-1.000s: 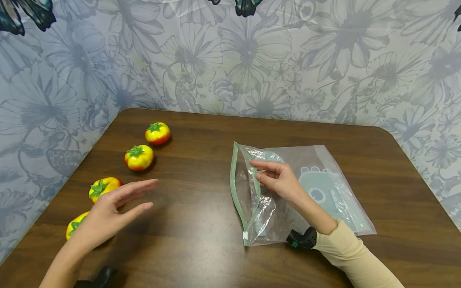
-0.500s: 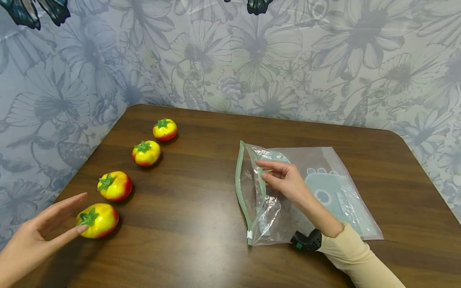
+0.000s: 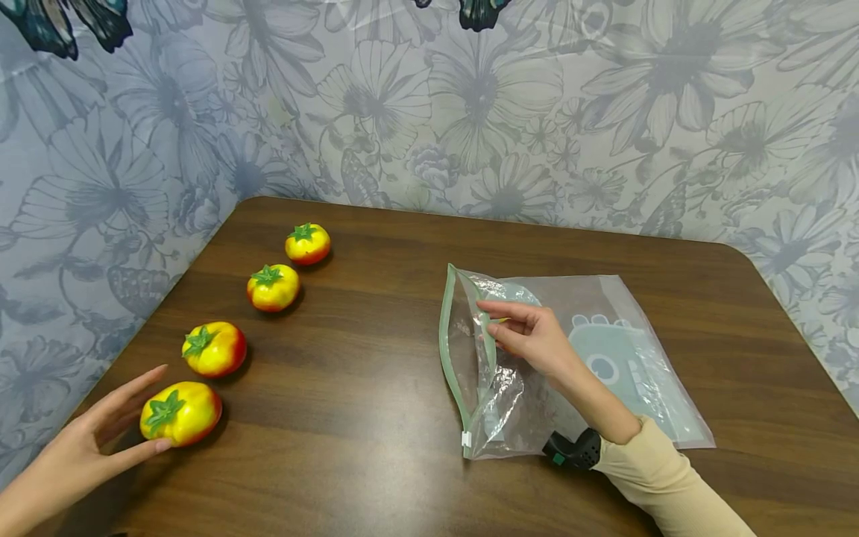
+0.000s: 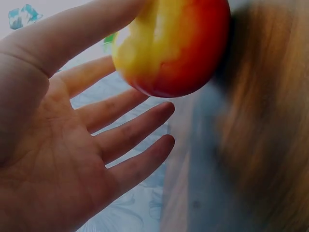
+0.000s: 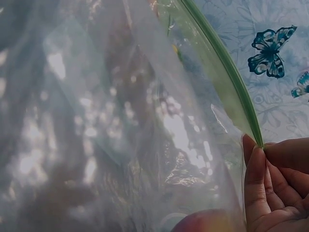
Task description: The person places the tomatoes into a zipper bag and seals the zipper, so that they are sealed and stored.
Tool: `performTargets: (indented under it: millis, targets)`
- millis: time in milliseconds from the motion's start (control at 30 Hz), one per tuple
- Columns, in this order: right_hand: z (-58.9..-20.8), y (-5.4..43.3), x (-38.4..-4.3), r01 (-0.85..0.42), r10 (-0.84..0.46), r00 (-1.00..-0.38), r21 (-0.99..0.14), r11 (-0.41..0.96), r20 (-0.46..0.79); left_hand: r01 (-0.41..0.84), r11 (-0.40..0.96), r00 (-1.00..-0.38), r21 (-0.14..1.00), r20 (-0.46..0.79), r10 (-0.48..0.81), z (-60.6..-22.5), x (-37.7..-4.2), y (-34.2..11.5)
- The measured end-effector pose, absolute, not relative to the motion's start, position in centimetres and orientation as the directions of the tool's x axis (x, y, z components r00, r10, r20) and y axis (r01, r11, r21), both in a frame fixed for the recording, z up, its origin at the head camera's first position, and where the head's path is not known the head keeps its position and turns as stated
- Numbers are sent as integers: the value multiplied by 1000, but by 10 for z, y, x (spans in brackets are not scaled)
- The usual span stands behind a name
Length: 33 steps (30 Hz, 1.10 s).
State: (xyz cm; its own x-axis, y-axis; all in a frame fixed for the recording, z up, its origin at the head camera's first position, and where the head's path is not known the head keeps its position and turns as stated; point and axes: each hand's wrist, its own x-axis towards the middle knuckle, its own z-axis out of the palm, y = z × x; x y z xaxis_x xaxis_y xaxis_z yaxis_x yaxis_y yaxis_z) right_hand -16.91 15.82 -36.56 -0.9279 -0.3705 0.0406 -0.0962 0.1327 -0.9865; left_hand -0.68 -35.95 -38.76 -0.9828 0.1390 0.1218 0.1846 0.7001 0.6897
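Near the left front of the table lies a glossy yellow-and-red tomato (image 3: 184, 416) with a green star-shaped top. My left hand (image 3: 80, 455) is beside it, thumb at its near side and the other fingers extended past its left side. In the left wrist view the fingers (image 4: 135, 130) are spread and fairly straight. My right hand (image 3: 540, 347) pinches the green zip edge (image 5: 236, 92) of a clear slider bag (image 3: 523, 425), holding its mouth apart. Through the plastic, a blurred red-yellow round thing (image 5: 207, 222) shows at the bottom of the right wrist view.
Three more tomatoes run in a slanting row behind the first: a near one (image 3: 215, 349), a middle one (image 3: 273, 288) and a far one (image 3: 308, 244). The brown wooden table (image 3: 349, 418) meets a flower-patterned wall (image 3: 429, 112). The bag has a white slider (image 3: 466, 439).
My left hand has moved left and down from over the row to the nearest tomato, then slightly closer around it. My right hand keeps its pinch on the bag's edge.
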Motion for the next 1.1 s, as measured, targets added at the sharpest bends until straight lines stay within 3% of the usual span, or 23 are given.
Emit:
performTargets:
  millis: [533, 1100]
  targets:
    - [-366, 158, -170, -107, -374, -926, -984, 140, 48, 159, 758, -987, 632, 88, 134, -392, -9, -344]
    - [-367, 157, -164, -117, -375, -925, -984, 135, 58, 379, 660, -919, 649, 180, 351, -382, -24, -299]
